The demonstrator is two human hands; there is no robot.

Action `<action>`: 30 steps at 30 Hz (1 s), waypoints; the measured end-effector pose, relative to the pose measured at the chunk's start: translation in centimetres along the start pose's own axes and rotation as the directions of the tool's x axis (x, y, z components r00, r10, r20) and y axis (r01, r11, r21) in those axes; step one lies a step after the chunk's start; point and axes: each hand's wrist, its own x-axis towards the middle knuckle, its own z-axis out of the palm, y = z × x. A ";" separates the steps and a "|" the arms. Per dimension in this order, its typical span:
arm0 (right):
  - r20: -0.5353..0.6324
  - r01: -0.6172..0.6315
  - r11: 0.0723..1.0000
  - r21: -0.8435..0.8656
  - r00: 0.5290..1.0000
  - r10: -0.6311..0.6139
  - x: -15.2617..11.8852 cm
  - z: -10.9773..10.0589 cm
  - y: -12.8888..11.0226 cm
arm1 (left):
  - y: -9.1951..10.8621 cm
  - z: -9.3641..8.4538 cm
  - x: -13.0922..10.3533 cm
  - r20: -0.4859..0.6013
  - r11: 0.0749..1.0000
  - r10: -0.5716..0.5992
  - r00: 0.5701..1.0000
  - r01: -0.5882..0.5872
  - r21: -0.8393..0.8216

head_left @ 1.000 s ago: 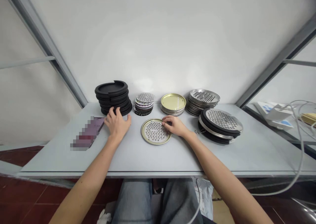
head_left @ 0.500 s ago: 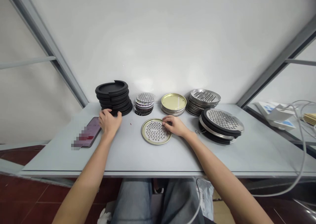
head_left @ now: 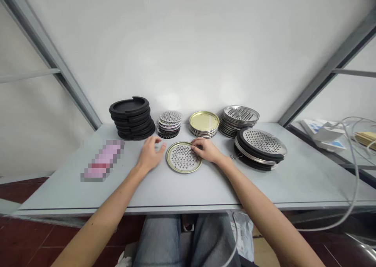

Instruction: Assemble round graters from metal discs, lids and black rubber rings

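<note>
A round gold-rimmed metal lid (head_left: 169, 164) lies flat on the table, with a white disc in a dark pattern (head_left: 184, 158) inside its rim. At the lid's upper right edge my right hand (head_left: 207, 150) has its fingers curled and thumb bent, gripping the rim. My left hand (head_left: 150, 154) is just left of the lid, thumb and fingers apart, holding nothing and not touching the lid. Behind it stand a stack of black rings (head_left: 129, 118) and a shorter stack of patterned discs (head_left: 169, 124).
Gold lids (head_left: 205, 122) and slotted silver plates (head_left: 239, 118) are stacked along the wall. On the right is a pile of perforated plates with black rings (head_left: 261, 147). A phone (head_left: 104, 159), partly blurred, lies left. A white cable (head_left: 356, 180) hangs at the right edge.
My left hand has moved right and nearer me, from beside the black stack to beside the gold-rimmed lid. My right hand stays at the lid's edge. The view has shifted slightly.
</note>
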 end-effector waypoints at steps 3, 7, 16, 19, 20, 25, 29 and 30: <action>-0.003 0.006 1.000 0.007 1.000 -0.006 0.0 0.1 0.1 | 1.1 0.8 -0.9 0.241 0.969 0.244 0.939 -0.231 -0.082; -0.006 0.019 1.000 0.006 1.000 -0.019 0.0 0.1 0.1 | 1.1 1.2 -1.3 0.417 0.954 0.297 0.859 -0.282 -0.097; -0.017 0.021 1.000 0.003 1.000 -0.021 -0.1 0.1 0.0 | -0.4 1.0 -1.0 0.481 0.971 0.202 0.853 -0.240 0.018; -0.025 0.019 1.000 0.016 1.000 -0.019 -0.1 0.1 0.0 | -0.3 0.6 -0.9 0.502 0.975 0.175 0.847 -0.220 0.031; -0.029 0.019 1.000 0.021 0.999 -0.019 -0.1 0.2 0.0 | -0.3 0.5 -0.8 0.506 0.976 0.171 0.845 -0.217 0.031; -0.044 0.008 0.998 0.060 0.999 -0.006 -0.1 0.3 -0.1 | 0.1 0.1 -0.8 0.545 0.974 0.162 0.823 -0.223 0.047; -0.029 -0.017 0.994 0.109 0.999 0.020 0.0 0.3 -0.4 | 0.1 0.0 -0.7 0.587 0.973 0.151 0.795 -0.223 0.053; -0.026 -0.021 0.993 0.119 0.999 0.025 0.0 0.2 -0.5 | 0.0 0.0 -0.7 0.591 0.974 0.152 0.792 -0.222 0.047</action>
